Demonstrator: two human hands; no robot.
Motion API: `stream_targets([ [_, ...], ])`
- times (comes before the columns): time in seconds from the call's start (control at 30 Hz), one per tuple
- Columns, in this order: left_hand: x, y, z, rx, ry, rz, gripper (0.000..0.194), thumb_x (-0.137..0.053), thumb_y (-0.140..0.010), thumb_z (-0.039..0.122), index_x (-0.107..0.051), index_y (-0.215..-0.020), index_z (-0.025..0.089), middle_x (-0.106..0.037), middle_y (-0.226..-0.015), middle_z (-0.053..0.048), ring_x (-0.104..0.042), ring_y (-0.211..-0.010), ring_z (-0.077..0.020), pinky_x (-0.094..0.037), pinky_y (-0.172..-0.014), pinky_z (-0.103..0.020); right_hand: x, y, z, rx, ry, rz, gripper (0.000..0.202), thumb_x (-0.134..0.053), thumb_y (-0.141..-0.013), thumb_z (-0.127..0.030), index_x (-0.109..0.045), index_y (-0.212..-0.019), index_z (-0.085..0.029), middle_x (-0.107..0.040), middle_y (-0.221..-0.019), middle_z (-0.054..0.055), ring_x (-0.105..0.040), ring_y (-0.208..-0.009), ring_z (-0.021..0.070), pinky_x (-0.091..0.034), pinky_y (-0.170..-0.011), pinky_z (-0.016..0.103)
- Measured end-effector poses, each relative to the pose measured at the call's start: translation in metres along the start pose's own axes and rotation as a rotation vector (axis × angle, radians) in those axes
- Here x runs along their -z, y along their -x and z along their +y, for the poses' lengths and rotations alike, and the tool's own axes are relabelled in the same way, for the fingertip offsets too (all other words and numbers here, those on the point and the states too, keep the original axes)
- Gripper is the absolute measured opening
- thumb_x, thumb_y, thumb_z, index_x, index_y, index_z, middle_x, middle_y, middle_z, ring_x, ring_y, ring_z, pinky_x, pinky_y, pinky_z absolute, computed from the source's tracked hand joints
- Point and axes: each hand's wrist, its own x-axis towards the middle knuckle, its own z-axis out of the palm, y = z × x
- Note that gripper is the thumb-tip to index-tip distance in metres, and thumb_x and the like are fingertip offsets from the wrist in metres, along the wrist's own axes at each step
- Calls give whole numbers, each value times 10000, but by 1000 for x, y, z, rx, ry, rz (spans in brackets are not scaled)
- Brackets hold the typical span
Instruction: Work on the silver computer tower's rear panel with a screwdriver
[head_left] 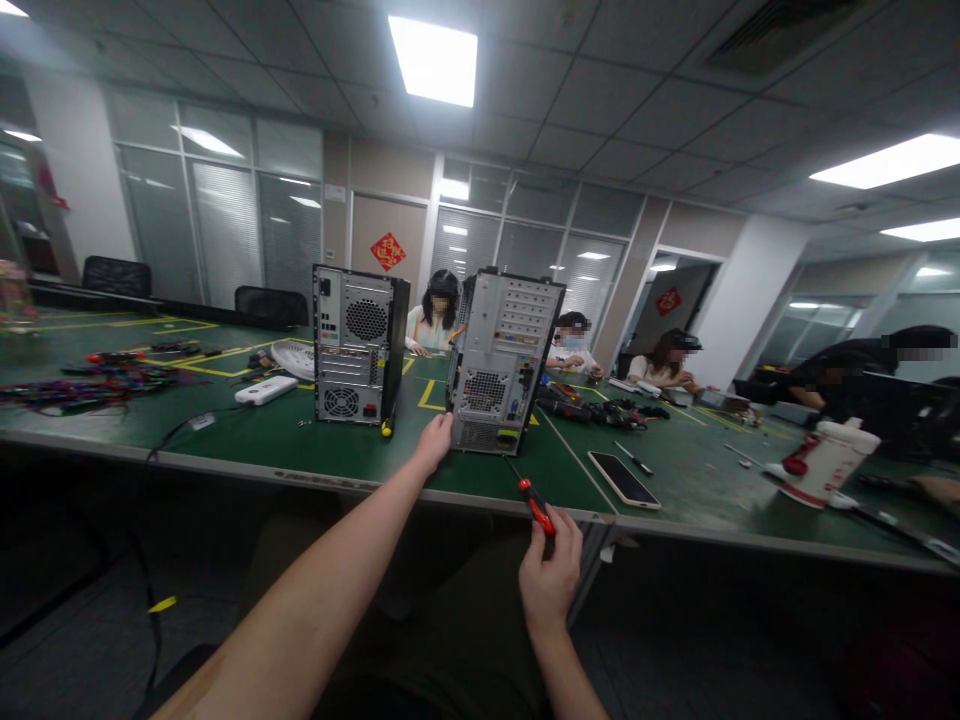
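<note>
Two computer cases stand upright on the green table, their backs facing me. My left hand (pixel 435 443) reaches forward to the lower left edge of the right computer case (pixel 495 345) and grips it there; its fingertips are partly hidden along the side. In my right hand (pixel 553 570) is a red and black screwdriver (pixel 534 503), pinched by the handle end. The shaft points up and away, its tip close to the bottom edge of that case; whether it touches cannot be told. The left computer case (pixel 347 345) has a yellow-ended tool (pixel 387 428) beside its base.
Bundled cables (pixel 97 380), a white power strip (pixel 266 390) and a white basket (pixel 294 358) lie left. On the right are a phone (pixel 624 480), a small tool (pixel 634 458), black cables (pixel 619 412) and a white cup (pixel 829 462). Several people sit across the table (pixel 315 455).
</note>
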Motion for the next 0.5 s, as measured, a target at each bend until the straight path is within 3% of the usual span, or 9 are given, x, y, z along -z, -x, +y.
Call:
stream_targets([
  [0.17,0,0,0,-15,-22,17,391,-398,-982,441,-684,-953,175,-732,-1083,-134,-641,-1022,-266,-453,-923,-348,0,0,3,2,-1,-18,356,-445,-1017,-330,-615,-1275,-152,-618,-1262,175,-584,-1202,263,-456,-1010,429],
  [0.5,1,0,0,-2,-1,-6,395,-393,-987,457,-675,-974,182,-723,-1113,-127,-629,-1058,-259,-444,-939,-335,3,-3,0,-4,-4,-35,340,-472,-1005,-362,-638,-1223,-161,-659,-1138,146,-622,-1086,254,-478,-957,412],
])
